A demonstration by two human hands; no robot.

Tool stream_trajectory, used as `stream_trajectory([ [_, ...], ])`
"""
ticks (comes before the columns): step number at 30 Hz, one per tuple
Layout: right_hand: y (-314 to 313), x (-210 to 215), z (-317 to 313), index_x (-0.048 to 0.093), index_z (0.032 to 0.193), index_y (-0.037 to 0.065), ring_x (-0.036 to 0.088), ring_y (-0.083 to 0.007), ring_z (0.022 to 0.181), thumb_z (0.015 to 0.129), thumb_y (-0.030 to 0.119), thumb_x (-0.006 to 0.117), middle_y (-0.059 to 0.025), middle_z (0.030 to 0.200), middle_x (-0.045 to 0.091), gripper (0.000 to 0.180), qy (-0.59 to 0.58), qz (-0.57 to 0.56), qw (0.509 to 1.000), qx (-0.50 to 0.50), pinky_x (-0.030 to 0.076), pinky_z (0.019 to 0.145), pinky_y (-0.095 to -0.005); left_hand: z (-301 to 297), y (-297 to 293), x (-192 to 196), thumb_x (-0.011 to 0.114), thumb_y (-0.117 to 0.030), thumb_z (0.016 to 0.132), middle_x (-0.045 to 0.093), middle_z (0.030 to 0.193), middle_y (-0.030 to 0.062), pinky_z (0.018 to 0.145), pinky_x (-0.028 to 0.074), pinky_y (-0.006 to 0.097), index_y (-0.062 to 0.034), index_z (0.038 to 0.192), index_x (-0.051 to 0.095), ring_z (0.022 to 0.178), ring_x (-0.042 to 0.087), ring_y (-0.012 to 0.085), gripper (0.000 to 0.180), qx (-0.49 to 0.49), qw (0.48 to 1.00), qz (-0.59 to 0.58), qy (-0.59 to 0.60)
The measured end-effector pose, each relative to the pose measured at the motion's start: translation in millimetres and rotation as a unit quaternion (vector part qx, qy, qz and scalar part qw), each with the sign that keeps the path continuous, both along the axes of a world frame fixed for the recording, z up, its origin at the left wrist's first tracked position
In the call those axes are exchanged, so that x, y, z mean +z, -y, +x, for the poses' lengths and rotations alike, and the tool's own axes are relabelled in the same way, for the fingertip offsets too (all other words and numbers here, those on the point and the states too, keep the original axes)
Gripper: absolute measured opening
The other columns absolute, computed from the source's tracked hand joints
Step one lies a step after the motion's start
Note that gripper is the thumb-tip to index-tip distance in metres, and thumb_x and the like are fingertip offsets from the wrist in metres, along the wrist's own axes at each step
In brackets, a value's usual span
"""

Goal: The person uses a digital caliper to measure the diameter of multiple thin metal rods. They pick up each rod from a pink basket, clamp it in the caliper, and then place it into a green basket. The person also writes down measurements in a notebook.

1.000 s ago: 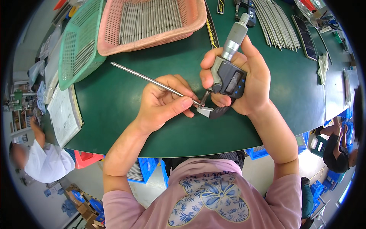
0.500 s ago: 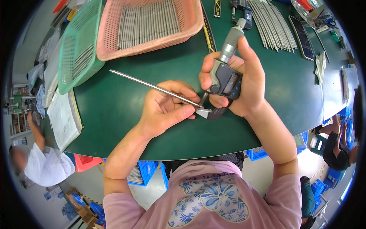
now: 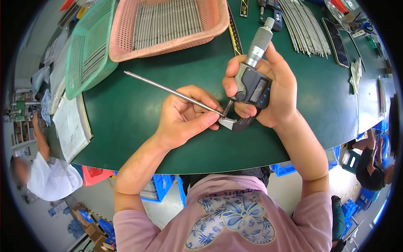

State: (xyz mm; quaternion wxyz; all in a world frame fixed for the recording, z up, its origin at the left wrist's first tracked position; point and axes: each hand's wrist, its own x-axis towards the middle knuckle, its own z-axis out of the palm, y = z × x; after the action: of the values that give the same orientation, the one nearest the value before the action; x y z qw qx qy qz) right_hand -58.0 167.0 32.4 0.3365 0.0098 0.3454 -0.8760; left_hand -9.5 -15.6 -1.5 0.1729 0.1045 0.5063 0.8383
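A slim, shiny metal rod (image 3: 168, 90) is pinched near its lower right end by my left hand (image 3: 180, 117), thumb against fingers. Its other end points up and left over the green table. My right hand (image 3: 279, 84) is wrapped round a digital micrometer (image 3: 253, 86) with a dark body, a small display and a silver thimble. The rod's near end sits at the micrometer's jaws, between the spindle and the anvil. My left fingertips hide part of this spot, so I cannot tell whether both jaws touch the rod.
A pink basket (image 3: 168, 51) full of metal rods stands at the back, beside a green basket (image 3: 73, 80) holding several more. Loose rods (image 3: 304, 29) lie at the far right, next to a phone (image 3: 336, 42). Papers (image 3: 72, 126) lie left. People sit at both sides.
The table and baskets have shifted slightly in the view. Both hands keep their grips, and the rod's end stays at the micrometer's jaws.
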Motion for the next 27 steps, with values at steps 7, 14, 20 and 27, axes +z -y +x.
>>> stream_trajectory([
  [7,-0.1,-3.1,0.3,0.052,0.084,-0.003,0.042,-0.0159,0.035,0.081,0.061,0.025,-0.0125,0.065,0.056,0.070,0.006,-0.020,1.000,0.002,0.035,0.036,-0.0238,0.1,1.7,-0.6,0.057,0.005,0.078,0.058,0.086,0.0120,0.061,0.053,0.024,0.0012,0.088,0.049,0.074,0.060,0.0134,0.014,-0.003,1.000,0.000,0.009],
  [14,-0.3,-2.1,0.2,0.054,0.079,-0.001,0.043,-0.0148,0.036,0.080,0.064,0.029,-0.0115,0.064,0.057,0.070,-0.016,0.006,1.000,-0.005,0.035,0.035,-0.0230,-0.3,-0.6,0.5,0.057,0.005,0.077,0.058,0.088,0.0122,0.060,0.053,0.024,0.0015,0.090,0.049,0.076,0.060,0.0140,0.016,0.005,1.000,-0.008,0.004],
  [20,0.2,-0.9,0.6,0.055,0.077,0.000,0.044,-0.0143,0.037,0.081,0.064,0.028,-0.0114,0.064,0.058,0.070,-0.023,0.008,1.000,-0.012,0.036,0.035,-0.0230,-1.3,1.6,-1.4,0.057,0.003,0.077,0.059,0.094,0.0159,0.065,0.053,0.026,0.0026,0.099,0.049,0.080,0.060,0.0159,0.023,0.001,1.000,-0.003,-0.013],
  [27,0.2,-2.6,0.9,0.054,0.081,-0.002,0.044,-0.0149,0.037,0.082,0.062,0.023,-0.0114,0.065,0.057,0.072,-0.030,0.005,1.000,-0.008,0.036,0.036,-0.0237,-2.6,3.0,-5.4,0.057,0.003,0.078,0.059,0.090,0.0153,0.063,0.052,0.025,0.0024,0.094,0.050,0.078,0.060,0.0161,0.017,0.003,0.999,0.000,-0.033],
])
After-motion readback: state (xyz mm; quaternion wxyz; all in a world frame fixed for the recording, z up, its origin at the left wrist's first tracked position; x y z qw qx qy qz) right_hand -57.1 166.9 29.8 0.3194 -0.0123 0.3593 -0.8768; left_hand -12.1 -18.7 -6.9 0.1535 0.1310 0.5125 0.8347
